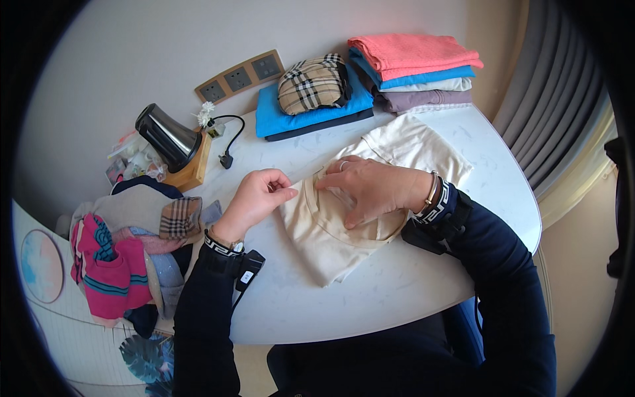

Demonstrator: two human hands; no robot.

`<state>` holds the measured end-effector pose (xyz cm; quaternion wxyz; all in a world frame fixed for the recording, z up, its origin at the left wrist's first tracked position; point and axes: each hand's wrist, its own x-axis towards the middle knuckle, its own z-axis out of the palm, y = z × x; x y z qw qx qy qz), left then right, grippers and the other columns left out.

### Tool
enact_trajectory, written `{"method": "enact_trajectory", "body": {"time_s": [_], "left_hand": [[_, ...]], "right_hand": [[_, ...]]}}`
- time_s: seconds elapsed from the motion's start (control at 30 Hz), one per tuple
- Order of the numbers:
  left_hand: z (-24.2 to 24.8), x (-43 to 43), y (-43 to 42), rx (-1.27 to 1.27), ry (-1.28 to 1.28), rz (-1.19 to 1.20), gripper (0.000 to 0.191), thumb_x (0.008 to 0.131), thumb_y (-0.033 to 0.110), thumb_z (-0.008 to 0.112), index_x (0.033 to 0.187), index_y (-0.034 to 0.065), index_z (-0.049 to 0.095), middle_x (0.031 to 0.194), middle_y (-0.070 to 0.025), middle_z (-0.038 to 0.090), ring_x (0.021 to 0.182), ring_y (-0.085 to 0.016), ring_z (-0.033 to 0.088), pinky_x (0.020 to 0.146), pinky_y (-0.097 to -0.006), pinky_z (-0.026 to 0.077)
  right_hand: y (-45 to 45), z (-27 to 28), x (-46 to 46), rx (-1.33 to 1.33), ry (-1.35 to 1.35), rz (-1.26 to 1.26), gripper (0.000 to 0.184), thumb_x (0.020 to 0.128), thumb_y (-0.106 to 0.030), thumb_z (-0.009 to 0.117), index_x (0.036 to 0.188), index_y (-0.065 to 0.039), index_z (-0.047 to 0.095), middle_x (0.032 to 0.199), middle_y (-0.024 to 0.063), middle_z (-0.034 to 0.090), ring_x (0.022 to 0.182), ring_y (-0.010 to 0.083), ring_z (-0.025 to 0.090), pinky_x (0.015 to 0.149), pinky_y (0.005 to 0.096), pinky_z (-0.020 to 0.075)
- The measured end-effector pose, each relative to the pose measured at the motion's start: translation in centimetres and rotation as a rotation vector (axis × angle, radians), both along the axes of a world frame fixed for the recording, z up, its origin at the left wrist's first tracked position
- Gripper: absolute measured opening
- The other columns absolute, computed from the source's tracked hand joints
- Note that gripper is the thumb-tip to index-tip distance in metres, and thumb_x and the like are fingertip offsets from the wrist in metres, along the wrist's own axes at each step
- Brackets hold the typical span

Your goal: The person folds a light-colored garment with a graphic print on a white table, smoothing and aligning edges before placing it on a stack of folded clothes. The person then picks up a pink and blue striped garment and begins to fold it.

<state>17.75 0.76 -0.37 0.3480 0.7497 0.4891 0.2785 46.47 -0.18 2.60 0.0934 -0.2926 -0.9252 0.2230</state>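
Observation:
A cream shirt [331, 250] lies partly folded on the white marbled table [278, 307], its wide neckline turned towards me. My left hand [259, 198] is at the shirt's left edge, pinching the fabric between thumb and finger. My right hand [374, 186] rests spread on the shirt by the neckline, fingers apart, covering part of it. The far part of the shirt stretches away behind my right hand, with creases in it.
A plaid cap [313, 87] sits on folded blue cloth [270, 116]. Right of it rises a stack of folded clothes [414, 57]. At left are a hair dryer [168, 136] on a wooden stand, its plug [226, 161], a small flower bottle [215, 130] and heaped clothes [119, 278].

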Motion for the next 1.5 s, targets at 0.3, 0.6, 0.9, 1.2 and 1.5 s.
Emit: {"method": "enact_trajectory", "body": {"time_s": [0.3, 0.6, 0.9, 1.2, 1.5], "left_hand": [[-0.1, -1.6, 1.1, -0.054, 0.045, 0.047, 0.016, 0.089, 0.011, 0.078, 0.085, 0.0034, 0.064, 0.068, 0.0039, 0.061, 0.060, -0.003, 0.048, 0.056, -0.0244, 0.038], [2.3, 0.2, -0.9, 0.327, 0.389, 0.011, 0.031, 0.084, 0.018, 0.083, 0.104, 0.0002, 0.069, 0.099, -0.0097, 0.070, 0.094, -0.021, 0.064, 0.081, -0.0350, 0.051], [2.9, 3.7, -4.3, 0.108, 0.521, -0.454, 0.108, 0.087, 0.055, 0.077, 0.160, -0.0045, 0.024, 0.166, -0.0307, 0.023, 0.157, -0.040, 0.020, 0.126, -0.0426, 0.023], [2.3, 3.0, -3.5, 0.089, 0.458, -0.462, 0.105, 0.085, 0.058, 0.078, 0.157, -0.0027, 0.033, 0.165, -0.0289, 0.026, 0.155, -0.041, 0.024, 0.125, -0.0418, 0.027], [3.4, 2.7, -3.5, 0.143, 0.477, -0.497, 0.096, 0.086, 0.047, 0.081, 0.159, 0.0031, 0.035, 0.166, -0.0260, 0.027, 0.157, -0.038, 0.023, 0.126, -0.0421, 0.024]], "right_hand": [[0.5, -0.9, 0.3, 0.022, 0.045, -0.047, 0.083, 0.066, -0.026, 0.089, 0.141, -0.005, 0.060, 0.147, 0.0287, 0.050, 0.135, 0.0414, 0.050, 0.114, 0.0425, 0.0417], [0.8, -1.6, 0.2, 0.008, 0.077, -0.062, 0.082, 0.068, -0.029, 0.089, 0.141, -0.006, 0.061, 0.147, 0.0309, 0.049, 0.134, 0.0427, 0.051, 0.113, 0.0421, 0.0421], [0.9, -1.5, -0.2, 0.074, 0.043, -0.074, 0.070, 0.065, -0.032, 0.086, 0.127, -0.003, 0.070, 0.129, 0.0253, 0.064, 0.122, 0.0408, 0.059, 0.103, 0.0407, 0.0502], [1.2, 1.1, 2.7, 0.010, -0.015, -0.007, 0.073, 0.063, -0.032, 0.088, 0.125, 0.000, 0.069, 0.114, 0.0209, 0.070, 0.109, 0.0372, 0.066, 0.094, 0.0407, 0.0532], [1.8, -0.6, 1.7, -0.007, -0.004, 0.001, 0.072, 0.064, -0.035, 0.089, 0.123, 0.000, 0.069, 0.117, 0.0209, 0.070, 0.112, 0.0376, 0.065, 0.095, 0.0415, 0.0526]]}}
